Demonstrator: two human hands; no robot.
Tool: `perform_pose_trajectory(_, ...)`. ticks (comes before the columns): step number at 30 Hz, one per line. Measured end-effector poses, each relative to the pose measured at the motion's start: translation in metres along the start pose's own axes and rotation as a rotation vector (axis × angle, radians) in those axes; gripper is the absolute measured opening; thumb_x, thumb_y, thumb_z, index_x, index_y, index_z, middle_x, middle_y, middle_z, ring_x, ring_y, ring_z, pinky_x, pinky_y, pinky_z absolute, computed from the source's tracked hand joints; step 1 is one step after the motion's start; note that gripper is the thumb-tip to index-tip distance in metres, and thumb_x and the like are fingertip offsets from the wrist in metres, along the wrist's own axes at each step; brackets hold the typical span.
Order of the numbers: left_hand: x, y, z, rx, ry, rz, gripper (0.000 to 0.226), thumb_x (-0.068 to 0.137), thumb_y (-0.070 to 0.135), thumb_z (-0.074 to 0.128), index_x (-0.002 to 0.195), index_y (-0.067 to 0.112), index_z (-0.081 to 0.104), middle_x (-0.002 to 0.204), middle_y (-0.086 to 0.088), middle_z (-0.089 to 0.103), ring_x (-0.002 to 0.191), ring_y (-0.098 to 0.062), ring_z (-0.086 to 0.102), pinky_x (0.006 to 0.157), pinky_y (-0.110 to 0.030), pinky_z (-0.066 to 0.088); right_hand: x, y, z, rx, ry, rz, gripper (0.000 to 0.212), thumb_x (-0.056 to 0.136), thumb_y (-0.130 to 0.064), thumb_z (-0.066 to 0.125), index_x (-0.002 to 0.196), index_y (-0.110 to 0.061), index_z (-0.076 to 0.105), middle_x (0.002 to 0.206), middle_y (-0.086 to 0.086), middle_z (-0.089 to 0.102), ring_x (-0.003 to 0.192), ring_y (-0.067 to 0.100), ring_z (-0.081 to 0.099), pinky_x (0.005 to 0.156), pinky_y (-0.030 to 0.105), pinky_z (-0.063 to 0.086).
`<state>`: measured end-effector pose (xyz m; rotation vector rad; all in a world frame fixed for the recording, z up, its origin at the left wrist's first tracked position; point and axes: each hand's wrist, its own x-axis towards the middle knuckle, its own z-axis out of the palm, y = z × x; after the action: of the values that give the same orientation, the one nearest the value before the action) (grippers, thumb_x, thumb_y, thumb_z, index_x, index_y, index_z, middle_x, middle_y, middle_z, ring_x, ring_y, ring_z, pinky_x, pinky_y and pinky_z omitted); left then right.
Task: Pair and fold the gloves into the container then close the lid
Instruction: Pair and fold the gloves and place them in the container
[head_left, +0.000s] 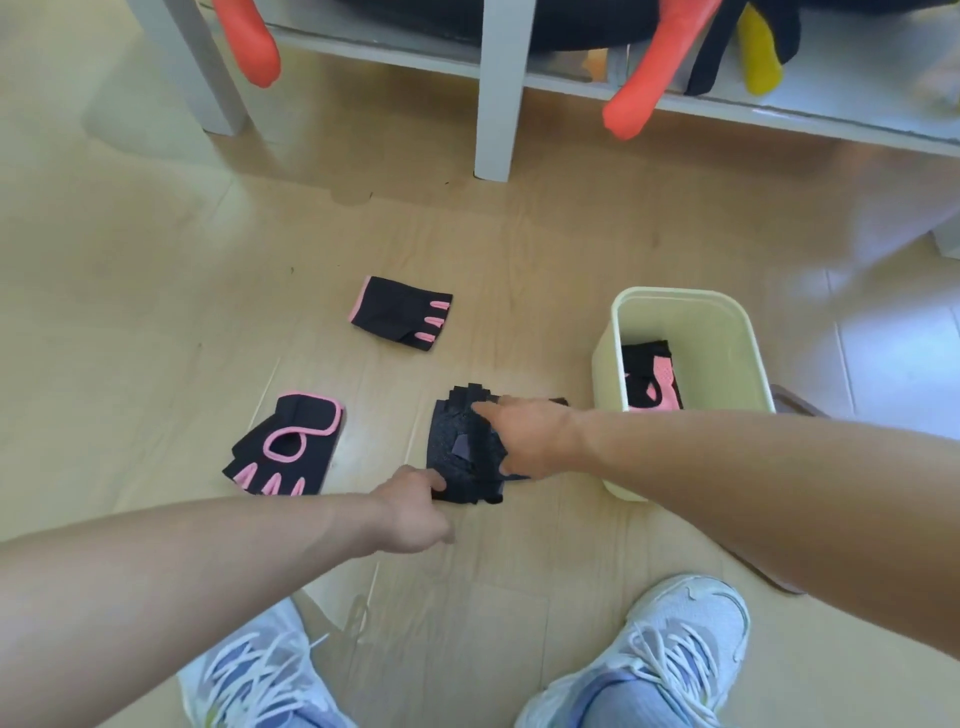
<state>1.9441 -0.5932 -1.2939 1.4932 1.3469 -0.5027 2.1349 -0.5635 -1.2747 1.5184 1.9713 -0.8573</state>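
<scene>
Both hands hold the all-black fabric gloves (470, 447) on the floor, left hand (415, 512) pinching the near corner, right hand (530, 439) pressing flat, the pale green plastic container (748, 343) just right.

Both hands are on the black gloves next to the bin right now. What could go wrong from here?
1. The left hand pinches only a corner of the black gloves while the right hand presses flat, so the stack may slide apart on lifting.
2. The open container already holds a folded pink-and-black pair; dropping carelessly could unfold it.
3. The two pink-trimmed gloves lie apart on the floor and could be forgotten.
</scene>
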Motion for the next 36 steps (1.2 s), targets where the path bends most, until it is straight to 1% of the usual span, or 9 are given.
perform_pose_trajectory(3,0.004,0.008,-0.007,-0.283,-0.009,-0.082,0.069,0.085,0.019,0.076,0.145,0.018,0.041,0.135,-0.002,0.053,0.122,-0.022,0.051,0.096,-0.029,0.042,0.011,-0.012,0.035,0.044,0.057,0.172,0.1,0.09,-0.024,0.074,0.162,-0.007,0.007,0.157,0.018,0.032,0.138,0.037,0.042,0.108,0.044,0.046)
perform_pose_trajectory(9,0.008,0.005,-0.006,-0.548,0.004,-0.156,0.056,0.082,0.015,0.079,0.132,0.01,0.053,0.113,-0.001,0.063,0.113,-0.019,0.059,0.11,-0.037,0.044,0.003,-0.015,0.051,0.275,0.135,0.089,0.061,0.091,-0.007,0.065,0.146,-0.015,0.039,0.137,0.008,0.052,0.12,0.028,0.056,0.091,0.036,0.052)
perform_pose_trajectory(12,0.003,0.007,-0.007,-0.617,-0.069,-0.118,0.019,0.088,0.013,0.076,0.099,0.02,0.063,0.104,0.0,0.071,0.11,-0.019,0.065,0.107,-0.038,0.049,-0.007,-0.017,0.047,0.457,0.155,0.042,0.046,0.093,-0.003,0.054,0.135,-0.02,0.049,0.125,0.003,0.06,0.105,0.023,0.058,0.081,0.032,0.052)
perform_pose_trajectory(21,-0.006,0.022,-0.032,-0.874,0.051,0.081,0.007,0.097,0.013,0.064,0.102,0.01,0.063,0.106,-0.016,0.078,0.104,-0.028,0.073,0.092,-0.037,0.057,-0.037,-0.015,0.018,0.855,0.318,0.037,0.028,0.102,-0.013,0.052,0.126,-0.025,0.058,0.11,-0.003,0.069,0.099,0.016,0.068,0.076,0.023,0.056)
perform_pose_trajectory(25,-0.01,0.032,-0.054,-0.93,0.189,0.094,0.003,0.095,0.009,0.061,0.093,0.01,0.06,0.104,-0.018,0.075,0.099,-0.033,0.072,0.085,-0.039,0.06,-0.055,-0.002,-0.001,0.963,0.485,0.065,0.047,0.101,-0.017,0.055,0.144,-0.033,0.042,0.122,-0.009,0.067,0.113,0.014,0.066,0.093,0.031,0.053)
perform_pose_trajectory(28,-0.015,0.033,-0.068,-0.937,0.243,0.061,0.006,0.089,0.007,0.057,0.092,0.01,0.06,0.098,-0.018,0.07,0.093,-0.033,0.065,0.076,-0.041,0.054,-0.068,0.006,-0.014,1.082,0.637,0.073,0.07,0.095,-0.013,0.056,0.148,-0.049,0.028,0.118,-0.014,0.068,0.098,0.014,0.071,0.085,0.036,0.061)
perform_pose_trajectory(31,-0.018,0.031,-0.072,-0.966,0.233,0.021,0.014,0.088,0.007,0.052,0.098,0.009,0.062,0.104,-0.02,0.069,0.097,-0.035,0.063,0.076,-0.041,0.052,-0.074,0.012,-0.025,1.11,0.751,0.081,0.039,0.091,-0.015,0.062,0.119,-0.042,0.057,0.108,-0.012,0.072,0.092,0.019,0.074,0.083,0.042,0.062)
perform_pose_trajectory(34,-0.018,0.027,-0.071,-1.0,0.249,-0.005,0.014,0.091,0.0,0.051,0.098,0.009,0.059,0.105,-0.02,0.067,0.096,-0.036,0.063,0.072,-0.041,0.053,-0.08,0.011,-0.037,1.315,0.852,0.058,0.019,0.092,-0.02,0.073,0.109,-0.025,0.065,0.105,-0.002,0.075,0.09,0.018,0.077,0.071,0.023,0.061)
perform_pose_trajectory(36,-0.016,0.026,-0.071,-1.021,0.252,-0.002,0.02,0.091,-0.006,0.049,0.101,0.009,0.058,0.107,-0.02,0.067,0.097,-0.037,0.065,0.074,-0.045,0.056,-0.084,0.008,-0.045,1.459,0.9,0.019,0.018,0.094,-0.029,0.072,0.108,-0.017,0.067,0.105,0.001,0.077,0.09,0.018,0.077,0.077,0.028,0.062)
